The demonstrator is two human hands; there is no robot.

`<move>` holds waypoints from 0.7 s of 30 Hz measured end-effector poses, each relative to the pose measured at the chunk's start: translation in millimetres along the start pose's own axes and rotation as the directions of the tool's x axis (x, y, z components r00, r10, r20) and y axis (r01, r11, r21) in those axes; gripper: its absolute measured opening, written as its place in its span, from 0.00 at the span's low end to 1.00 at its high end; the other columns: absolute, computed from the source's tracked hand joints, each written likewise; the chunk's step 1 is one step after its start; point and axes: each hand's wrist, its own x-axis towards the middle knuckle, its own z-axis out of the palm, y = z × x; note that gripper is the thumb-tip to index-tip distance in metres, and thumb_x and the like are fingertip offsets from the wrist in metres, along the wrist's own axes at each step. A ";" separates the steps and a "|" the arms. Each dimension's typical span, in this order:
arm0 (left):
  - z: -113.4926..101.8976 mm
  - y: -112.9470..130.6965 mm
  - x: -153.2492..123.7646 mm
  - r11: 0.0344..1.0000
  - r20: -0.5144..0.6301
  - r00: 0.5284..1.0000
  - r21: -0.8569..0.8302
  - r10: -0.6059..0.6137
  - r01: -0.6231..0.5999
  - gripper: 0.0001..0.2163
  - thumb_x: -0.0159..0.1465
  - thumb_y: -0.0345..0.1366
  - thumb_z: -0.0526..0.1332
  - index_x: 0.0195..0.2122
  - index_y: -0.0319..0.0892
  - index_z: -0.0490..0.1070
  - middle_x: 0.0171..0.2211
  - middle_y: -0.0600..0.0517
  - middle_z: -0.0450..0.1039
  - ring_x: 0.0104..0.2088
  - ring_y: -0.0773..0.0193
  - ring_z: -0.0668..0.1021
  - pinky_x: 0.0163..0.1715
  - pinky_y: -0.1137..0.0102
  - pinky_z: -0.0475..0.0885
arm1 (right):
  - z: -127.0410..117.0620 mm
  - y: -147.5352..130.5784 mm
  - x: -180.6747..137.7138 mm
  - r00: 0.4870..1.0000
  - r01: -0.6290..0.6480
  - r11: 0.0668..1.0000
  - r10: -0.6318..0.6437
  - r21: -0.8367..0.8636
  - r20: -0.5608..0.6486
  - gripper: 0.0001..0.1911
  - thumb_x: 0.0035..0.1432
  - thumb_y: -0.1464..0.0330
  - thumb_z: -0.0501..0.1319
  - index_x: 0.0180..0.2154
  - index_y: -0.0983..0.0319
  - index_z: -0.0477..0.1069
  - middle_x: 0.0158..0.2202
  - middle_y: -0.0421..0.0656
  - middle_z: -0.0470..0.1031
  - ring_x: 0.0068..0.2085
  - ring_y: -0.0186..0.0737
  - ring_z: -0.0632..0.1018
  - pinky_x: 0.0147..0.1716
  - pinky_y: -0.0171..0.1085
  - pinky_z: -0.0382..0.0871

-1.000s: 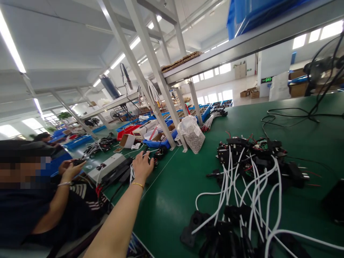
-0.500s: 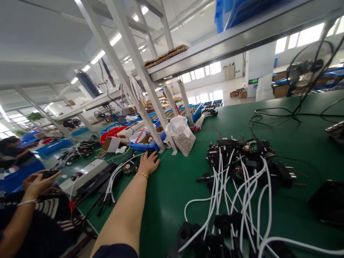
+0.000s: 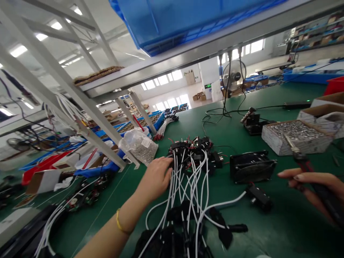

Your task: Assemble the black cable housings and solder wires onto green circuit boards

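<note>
My left hand reaches to the left edge of a pile of black modules with bare circuit boards and white cables. Its thumb stands apart from the fingers; the fingertips are partly hidden at the pile. At the right edge, my right hand is closed around a black and red electric screwdriver, its metal end in front of a box of small metal parts. Between that hand and the pile stands a black fan-like unit. One black module on a white cable lies below it.
A clear bag of small metal parts leans near the grey shelf posts. Overhead, a blue crate rests on the shelf. Black power cords hang to the green table. More modules lie at left.
The view has turned right. My left hand has left the modules by the shelf posts and moved to the cabled pile. My right hand with the electric screwdriver has come into view; the co-worker is out of view.
</note>
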 end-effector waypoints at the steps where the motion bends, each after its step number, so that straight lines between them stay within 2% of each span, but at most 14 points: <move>1: -2.5 27.1 0.7 0.988 -0.009 0.989 -0.030 0.151 -0.151 0.20 0.73 0.38 0.53 0.65 0.52 0.68 0.66 0.55 0.71 0.69 0.59 0.67 0.73 0.60 0.53 | 0.5 -5.9 3.3 0.997 0.074 0.996 -0.076 0.057 0.029 0.08 0.70 0.55 0.58 0.48 0.46 0.70 0.45 0.46 0.84 0.38 0.41 0.86 0.38 0.33 0.83; 2: -2.9 52.6 2.8 0.945 -0.037 0.947 -0.053 0.320 -0.322 0.21 0.73 0.37 0.53 0.66 0.51 0.68 0.66 0.54 0.70 0.69 0.57 0.65 0.74 0.56 0.52 | 0.9 -11.0 5.9 0.989 0.135 0.985 -0.141 0.105 0.052 0.08 0.70 0.60 0.58 0.50 0.47 0.69 0.46 0.47 0.84 0.38 0.40 0.86 0.39 0.31 0.82; 3: -1.0 75.6 6.5 0.904 -0.058 0.904 -0.049 0.423 -0.425 0.21 0.73 0.38 0.53 0.66 0.51 0.67 0.68 0.53 0.68 0.70 0.54 0.64 0.74 0.53 0.51 | 1.3 -14.7 7.7 0.981 0.174 0.975 -0.184 0.137 0.061 0.09 0.70 0.65 0.58 0.51 0.49 0.69 0.46 0.47 0.83 0.38 0.38 0.86 0.40 0.30 0.81; 4: 2.8 95.5 11.9 0.882 -0.067 0.881 -0.029 0.469 -0.471 0.21 0.73 0.38 0.53 0.67 0.50 0.67 0.69 0.51 0.65 0.71 0.52 0.62 0.74 0.51 0.50 | 1.7 -17.1 8.5 0.978 0.188 0.971 -0.199 0.149 0.062 0.11 0.69 0.67 0.58 0.51 0.50 0.69 0.46 0.46 0.83 0.38 0.37 0.86 0.41 0.29 0.81; 6: 14.4 124.7 26.5 0.885 -0.061 0.883 0.018 0.465 -0.465 0.24 0.71 0.38 0.56 0.68 0.46 0.66 0.72 0.45 0.60 0.73 0.44 0.59 0.73 0.46 0.50 | 2.9 -17.9 7.5 0.978 0.183 0.969 -0.197 0.168 0.068 0.12 0.68 0.71 0.58 0.51 0.52 0.68 0.48 0.45 0.82 0.39 0.35 0.85 0.43 0.28 0.80; 8: 27.2 139.8 41.2 0.910 -0.059 0.908 0.048 0.414 -0.412 0.28 0.68 0.34 0.59 0.70 0.44 0.64 0.73 0.40 0.56 0.73 0.38 0.57 0.71 0.40 0.50 | 4.6 -15.6 5.0 0.978 0.177 0.966 -0.195 0.186 0.079 0.14 0.68 0.72 0.58 0.52 0.53 0.68 0.49 0.45 0.81 0.41 0.35 0.84 0.44 0.29 0.80; 11: 41.0 141.3 52.2 0.928 -0.057 0.927 0.072 0.371 -0.367 0.34 0.65 0.29 0.59 0.73 0.46 0.57 0.73 0.39 0.55 0.73 0.34 0.55 0.69 0.32 0.48 | 6.8 -12.4 2.4 0.974 0.174 0.962 -0.199 0.210 0.105 0.16 0.68 0.72 0.57 0.54 0.53 0.67 0.50 0.45 0.80 0.43 0.35 0.83 0.46 0.30 0.80; 14: 46.7 127.6 47.6 0.932 -0.028 0.934 0.093 0.355 -0.351 0.36 0.65 0.23 0.53 0.75 0.49 0.52 0.73 0.44 0.57 0.74 0.38 0.55 0.67 0.29 0.50 | 7.4 -11.5 2.3 0.971 0.172 0.958 -0.205 0.231 0.126 0.17 0.69 0.73 0.56 0.56 0.52 0.66 0.51 0.45 0.80 0.43 0.34 0.83 0.46 0.31 0.79; 18: 48.8 102.9 34.0 0.939 0.021 0.947 0.120 0.322 -0.322 0.38 0.64 0.18 0.47 0.75 0.51 0.49 0.74 0.47 0.54 0.74 0.43 0.55 0.66 0.31 0.56 | 6.9 -10.5 3.4 0.971 0.178 0.959 -0.208 0.221 0.122 0.16 0.69 0.71 0.56 0.55 0.52 0.66 0.50 0.45 0.80 0.42 0.35 0.83 0.45 0.32 0.80; 21: 50.5 85.3 26.1 0.949 0.047 0.959 0.141 0.279 -0.282 0.38 0.64 0.17 0.46 0.75 0.49 0.50 0.74 0.46 0.56 0.74 0.46 0.56 0.67 0.36 0.58 | 5.8 -10.9 4.0 0.975 0.166 0.963 -0.193 0.212 0.114 0.15 0.69 0.69 0.57 0.55 0.52 0.67 0.50 0.44 0.80 0.41 0.37 0.83 0.44 0.33 0.81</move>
